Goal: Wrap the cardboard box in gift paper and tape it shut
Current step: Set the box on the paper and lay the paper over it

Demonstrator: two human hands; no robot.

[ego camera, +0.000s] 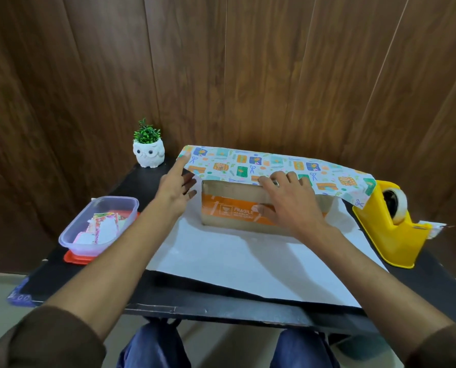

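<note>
Step in hand: first fold. The brown cardboard box point(232, 213) with orange tape is stood on the patterned gift paper point(248, 162), whose far flap is laid over its top. The flap's left corner is pinched by the left hand point(173, 192), and its edge is pressed down by the spread right hand point(288, 200). Next, judged: the near flap is to be raised to overlap, then taped from the yellow tape dispenser point(391, 235).

cardboard box point(229, 188): matt brown cardboard, with a shinier orange printed band across the front.
gift paper point(248, 162): thin paper; the printed side is smooth with a faint sheen, the underside plain white and matt.
table point(208, 304): black, matt, scuffed.
tape dispenser point(389, 235): glossy yellow plastic.
container point(74, 241): clear, slightly cloudy plastic.
owl pot point(148, 156): glossy white, ceramic-looking.
wall point(248, 75): wood-grain panels, satin.
</note>
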